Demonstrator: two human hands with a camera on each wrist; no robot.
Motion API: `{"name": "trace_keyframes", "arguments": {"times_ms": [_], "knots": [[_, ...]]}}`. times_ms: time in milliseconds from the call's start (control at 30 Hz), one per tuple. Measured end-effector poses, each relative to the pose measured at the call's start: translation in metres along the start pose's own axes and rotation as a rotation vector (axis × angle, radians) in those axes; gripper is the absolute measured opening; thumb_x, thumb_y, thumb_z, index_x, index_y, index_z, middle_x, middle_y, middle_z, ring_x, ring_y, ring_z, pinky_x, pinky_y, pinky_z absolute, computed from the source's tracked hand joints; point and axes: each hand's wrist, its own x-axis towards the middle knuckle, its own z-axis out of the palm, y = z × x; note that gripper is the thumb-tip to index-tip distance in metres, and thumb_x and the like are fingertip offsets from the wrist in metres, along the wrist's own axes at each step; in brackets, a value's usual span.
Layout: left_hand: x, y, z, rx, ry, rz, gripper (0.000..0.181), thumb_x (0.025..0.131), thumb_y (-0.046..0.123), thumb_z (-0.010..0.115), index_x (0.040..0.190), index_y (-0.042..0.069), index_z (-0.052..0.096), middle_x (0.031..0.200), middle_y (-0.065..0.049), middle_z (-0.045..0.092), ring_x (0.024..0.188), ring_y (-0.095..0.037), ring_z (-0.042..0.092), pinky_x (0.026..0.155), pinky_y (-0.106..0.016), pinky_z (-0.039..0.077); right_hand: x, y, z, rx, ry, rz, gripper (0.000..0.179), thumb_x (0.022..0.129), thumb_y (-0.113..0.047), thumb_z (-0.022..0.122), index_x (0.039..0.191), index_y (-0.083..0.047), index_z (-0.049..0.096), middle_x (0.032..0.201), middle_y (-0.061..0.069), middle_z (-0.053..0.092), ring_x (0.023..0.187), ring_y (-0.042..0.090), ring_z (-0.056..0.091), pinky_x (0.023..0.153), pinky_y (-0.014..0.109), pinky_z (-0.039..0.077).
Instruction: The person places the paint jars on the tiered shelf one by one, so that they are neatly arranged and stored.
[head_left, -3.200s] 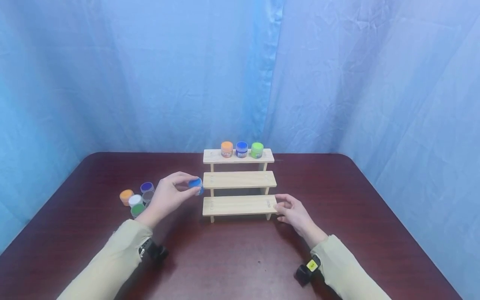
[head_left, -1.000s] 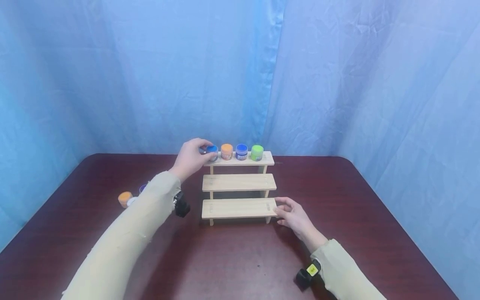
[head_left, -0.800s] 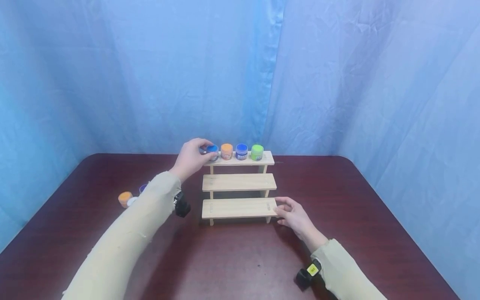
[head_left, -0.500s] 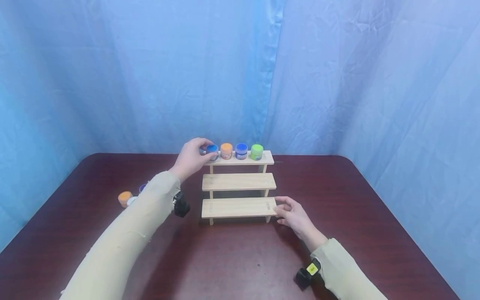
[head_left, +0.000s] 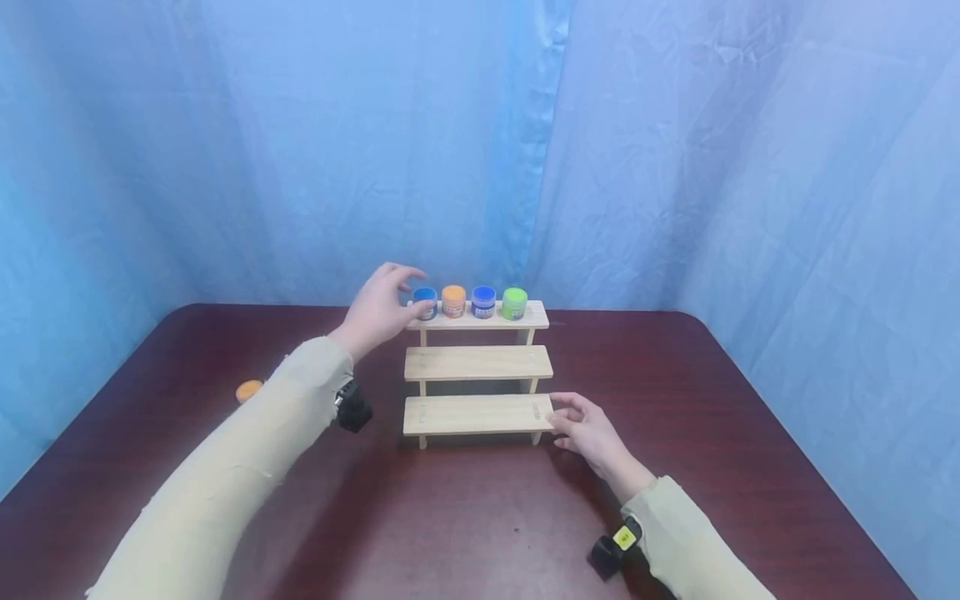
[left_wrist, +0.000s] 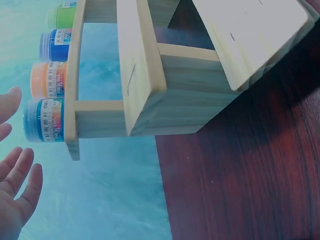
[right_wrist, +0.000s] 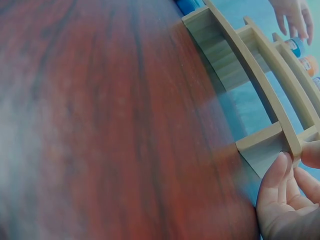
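A three-tier wooden display stand (head_left: 478, 363) stands on the table. In a row on its top tier are four-sided-free round paint jars: light blue (head_left: 425, 305), orange (head_left: 453, 302), dark blue (head_left: 483, 302) and green (head_left: 514, 304). My left hand (head_left: 375, 310) is spread around the light blue jar at the row's left end; the left wrist view shows its fingers (left_wrist: 31, 192) apart from that jar. With thumb and fingers, my right hand (head_left: 596, 437) pinches the right end of the bottom tier, as the right wrist view also shows at the plank's edge (right_wrist: 292, 135).
An orange-lidded jar (head_left: 249, 390) sits on the dark red table (head_left: 480, 517) at the left, partly behind the left sleeve (head_left: 225, 475), which covers whatever else lies there. Blue curtains (head_left: 360, 150) hang behind the table and along its sides.
My left hand carried the light blue jar from beside the stand up to the top tier, then its fingers spread and let go. The right hand stays on the bottom tier.
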Motion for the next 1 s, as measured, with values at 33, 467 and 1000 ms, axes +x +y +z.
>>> {"name": "trace_keyframes", "arguments": {"times_ms": [33, 467, 1000], "knots": [[0.000, 0.000, -0.002, 0.003, 0.000, 0.007, 0.045, 0.084, 0.028, 0.068, 0.124, 0.011, 0.055, 0.125, -0.012, 0.049, 0.110, -0.025, 0.054, 0.091, -0.042, 0.048, 0.000, -0.001, 0.000, 0.000, 0.001, 0.000, 0.040, 0.091, -0.002, 0.052, 0.130, 0.002, 0.044, 0.082, -0.001, 0.060, 0.071, 0.010, 0.054, 0.060, 0.021, 0.051], [-0.022, 0.006, -0.026, 0.067, 0.016, 0.136, 0.038, 0.085, 0.025, 0.066, 0.119, 0.009, 0.058, 0.119, -0.011, 0.054, 0.103, -0.026, 0.056, 0.087, -0.041, 0.049, 0.004, 0.013, -0.003, 0.048, -0.036, -0.083, 0.039, 0.089, -0.011, 0.060, 0.125, -0.002, 0.049, 0.084, 0.001, 0.062, 0.070, 0.009, 0.056, 0.059, 0.022, 0.052], [-0.055, 0.002, -0.051, 0.068, 0.060, 0.207, 0.034, 0.084, 0.022, 0.068, 0.114, 0.008, 0.061, 0.115, -0.010, 0.058, 0.098, -0.026, 0.058, 0.085, -0.043, 0.051, -0.001, 0.005, -0.005, 0.027, 0.008, -0.048, 0.039, 0.089, -0.008, 0.056, 0.126, 0.000, 0.048, 0.088, 0.005, 0.062, 0.072, 0.011, 0.055, 0.060, 0.021, 0.051]]}}
